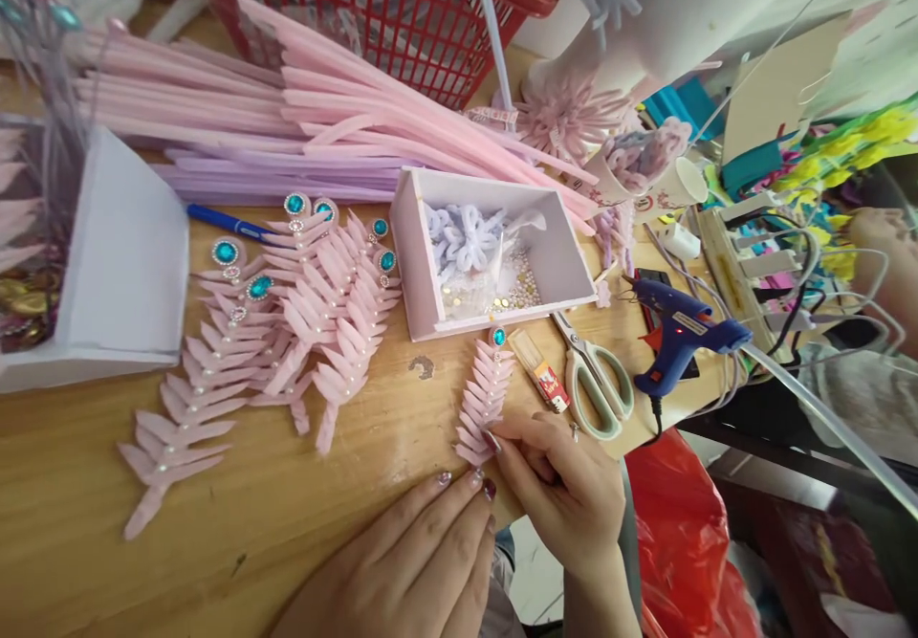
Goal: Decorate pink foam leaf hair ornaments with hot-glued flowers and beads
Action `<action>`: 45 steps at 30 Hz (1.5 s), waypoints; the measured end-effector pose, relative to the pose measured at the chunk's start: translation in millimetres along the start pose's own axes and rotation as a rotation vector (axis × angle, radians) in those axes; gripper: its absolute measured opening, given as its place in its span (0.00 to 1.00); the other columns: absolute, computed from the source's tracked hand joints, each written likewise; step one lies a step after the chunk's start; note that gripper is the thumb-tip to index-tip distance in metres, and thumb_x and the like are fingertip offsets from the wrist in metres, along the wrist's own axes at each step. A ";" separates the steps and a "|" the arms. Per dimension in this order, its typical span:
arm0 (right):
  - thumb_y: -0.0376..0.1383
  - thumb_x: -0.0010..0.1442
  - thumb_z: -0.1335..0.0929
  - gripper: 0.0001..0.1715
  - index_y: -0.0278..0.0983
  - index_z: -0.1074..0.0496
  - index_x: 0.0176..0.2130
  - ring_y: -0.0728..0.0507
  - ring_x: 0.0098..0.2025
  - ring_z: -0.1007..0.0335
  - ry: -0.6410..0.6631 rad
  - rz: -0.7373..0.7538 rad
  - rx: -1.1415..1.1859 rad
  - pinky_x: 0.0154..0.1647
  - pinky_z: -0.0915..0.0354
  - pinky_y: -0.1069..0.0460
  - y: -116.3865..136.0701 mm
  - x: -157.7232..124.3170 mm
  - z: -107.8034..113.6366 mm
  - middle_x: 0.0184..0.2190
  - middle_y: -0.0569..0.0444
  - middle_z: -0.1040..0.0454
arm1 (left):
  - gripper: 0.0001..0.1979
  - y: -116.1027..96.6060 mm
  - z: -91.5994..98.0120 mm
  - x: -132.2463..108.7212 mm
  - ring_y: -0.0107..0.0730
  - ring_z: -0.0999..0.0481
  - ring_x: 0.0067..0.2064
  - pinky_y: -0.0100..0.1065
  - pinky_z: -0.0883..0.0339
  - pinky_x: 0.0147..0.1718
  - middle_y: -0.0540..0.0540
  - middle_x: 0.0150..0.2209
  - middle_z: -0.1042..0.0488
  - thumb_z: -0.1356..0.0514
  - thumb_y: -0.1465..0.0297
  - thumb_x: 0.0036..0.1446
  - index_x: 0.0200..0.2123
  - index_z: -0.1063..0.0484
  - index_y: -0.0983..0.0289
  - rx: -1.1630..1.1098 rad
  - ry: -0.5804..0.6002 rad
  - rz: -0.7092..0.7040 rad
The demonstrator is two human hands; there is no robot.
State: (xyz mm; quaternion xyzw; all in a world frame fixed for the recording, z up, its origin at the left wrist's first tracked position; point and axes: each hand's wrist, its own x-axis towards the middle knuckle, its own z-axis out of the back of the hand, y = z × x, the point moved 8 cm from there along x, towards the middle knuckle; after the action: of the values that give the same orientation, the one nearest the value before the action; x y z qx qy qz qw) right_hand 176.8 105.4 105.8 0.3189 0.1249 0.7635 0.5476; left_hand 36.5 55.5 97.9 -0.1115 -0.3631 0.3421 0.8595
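A pink feather-shaped ornament (483, 394) with a teal gem at its top lies on the wooden table (86, 523). My right hand (566, 490) is curled, its fingertips pinching the ornament's lower end. My left hand (423, 561) lies flat on the table just left of it, fingers stretched out, fingertips near the ornament's base. A pile of similar finished pink ornaments (287, 313) with teal gems lies to the left.
A white box (430, 275) holds beads and lilac loops. Scissors (595, 380), a small glue tube (543, 370), a blue glue gun (678, 332), a blue pen (229, 224), pink stems (287, 112), a red basket (373, 7) and a power strip (738, 265) surround it.
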 end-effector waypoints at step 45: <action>0.24 0.65 0.33 0.15 0.39 0.19 0.43 0.49 0.20 0.31 -0.024 0.030 0.035 0.21 0.38 0.54 5.2 -0.4 3.3 0.22 0.58 0.25 | 0.15 -1.6 -2.5 -4.9 0.32 0.20 0.60 0.40 0.44 0.73 0.55 0.55 0.17 0.48 0.75 0.74 0.52 0.21 0.66 0.006 0.055 -0.033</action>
State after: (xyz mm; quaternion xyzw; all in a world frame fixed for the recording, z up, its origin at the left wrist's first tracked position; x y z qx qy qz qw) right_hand 175.0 102.6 111.0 0.3395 0.1266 0.7654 0.5318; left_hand 36.6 51.2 94.1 -0.1122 -0.3402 0.3260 0.8749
